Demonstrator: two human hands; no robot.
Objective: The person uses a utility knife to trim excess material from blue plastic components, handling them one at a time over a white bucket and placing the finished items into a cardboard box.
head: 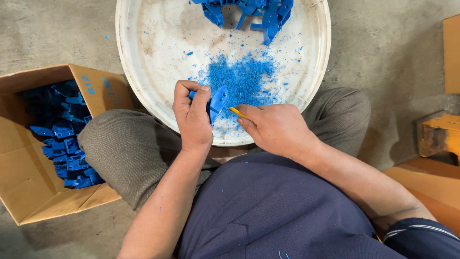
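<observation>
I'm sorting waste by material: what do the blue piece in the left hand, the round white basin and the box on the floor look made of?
Blue piece: seemingly moulded plastic, smooth with a slight sheen; curled blue shavings lie beside it.
White basin: probably plastic, matte, scuffed and stained.
Box: brown corrugated cardboard, with folded flaps and dull raw edges.

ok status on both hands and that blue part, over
Left hand shut on blue plastic part. Right hand shut on yellow-handled tool, tip by the part. Blue shavings in white tub; nothing blocking.

Navy shirt, olive-grey trousers, bare forearms
</observation>
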